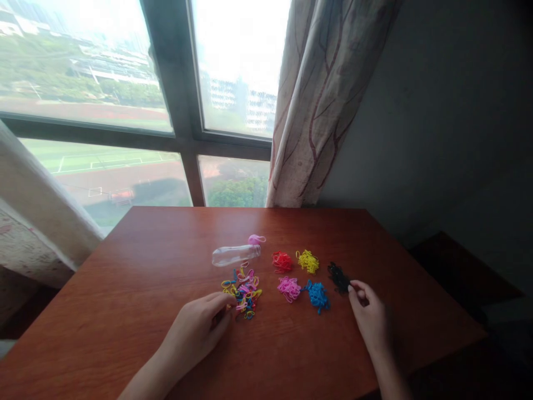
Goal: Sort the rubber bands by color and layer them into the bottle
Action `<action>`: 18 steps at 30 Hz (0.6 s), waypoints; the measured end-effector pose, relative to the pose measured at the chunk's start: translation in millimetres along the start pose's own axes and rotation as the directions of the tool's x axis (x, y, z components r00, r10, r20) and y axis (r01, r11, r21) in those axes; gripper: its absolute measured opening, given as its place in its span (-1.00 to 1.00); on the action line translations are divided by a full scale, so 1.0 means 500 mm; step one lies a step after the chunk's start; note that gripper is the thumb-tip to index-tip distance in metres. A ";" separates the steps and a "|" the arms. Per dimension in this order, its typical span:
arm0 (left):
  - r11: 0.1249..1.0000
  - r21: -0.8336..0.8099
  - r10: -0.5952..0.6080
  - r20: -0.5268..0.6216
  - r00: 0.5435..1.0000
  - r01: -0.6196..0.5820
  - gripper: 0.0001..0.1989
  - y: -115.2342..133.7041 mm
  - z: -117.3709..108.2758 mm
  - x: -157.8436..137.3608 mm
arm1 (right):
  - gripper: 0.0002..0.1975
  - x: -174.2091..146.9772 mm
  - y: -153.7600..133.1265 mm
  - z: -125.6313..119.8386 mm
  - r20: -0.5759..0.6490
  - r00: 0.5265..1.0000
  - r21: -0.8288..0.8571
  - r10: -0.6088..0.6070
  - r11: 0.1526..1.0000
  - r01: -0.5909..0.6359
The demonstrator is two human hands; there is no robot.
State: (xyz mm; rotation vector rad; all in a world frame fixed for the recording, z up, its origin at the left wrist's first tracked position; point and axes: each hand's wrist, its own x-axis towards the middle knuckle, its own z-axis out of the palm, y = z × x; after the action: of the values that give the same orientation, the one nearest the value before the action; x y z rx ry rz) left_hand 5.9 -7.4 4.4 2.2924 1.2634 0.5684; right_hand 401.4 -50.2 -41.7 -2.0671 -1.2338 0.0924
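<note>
The left hand (205,322) reaches in from the lower left, back of the hand up, forearm resting low over the table, fingers bent forward and thumb beneath them. It is partly closed at the left edge of one mixed pile of small bands (249,294); whether it has hold of a band cannot be told. The right hand (370,314) extends from the lower right, wrist bent slightly inward, with thumb and index fingertips brought together at the near edge of the black pile (338,276); a grasped band cannot be made out. Single-colour piles number five: the black pile, one blue pile (318,295), one pink pile (288,288), one red pile (282,261) and one yellow pile (307,261). Individual bands overlap too much to count. Beyond the mixed pile, one clear container (235,255) lies on its side, with one pink looped piece (255,239) just behind its right end. All items rest on one reddish-brown table (166,250). Past its far edge stand two curtains (320,100) and one window (187,111).
</note>
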 end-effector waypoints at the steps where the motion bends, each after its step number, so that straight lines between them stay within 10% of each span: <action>1: 1.000 0.001 -0.002 0.002 1.000 0.002 -0.77 -0.001 0.001 -0.001 | -0.55 -0.002 -0.005 -0.001 -0.010 1.000 0.000 -0.005 1.000 0.005; 9: 0.999 0.020 -0.045 0.036 0.998 0.044 -0.77 -0.005 0.007 -0.004 | -0.66 -0.072 -0.132 0.028 -0.057 0.982 0.182 -0.178 0.966 0.185; 18: 0.989 0.137 -0.071 0.131 0.989 0.053 -0.84 0.003 -0.018 -0.005 | -0.83 -0.170 -0.255 0.116 0.170 0.892 0.405 -0.419 0.855 0.325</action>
State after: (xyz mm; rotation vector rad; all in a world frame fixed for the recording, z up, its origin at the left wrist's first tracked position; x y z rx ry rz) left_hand 0.6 -8.6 12.4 2.3461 1.3372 0.3087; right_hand 237.8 -49.7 -31.6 -1.4930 -1.6200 0.3858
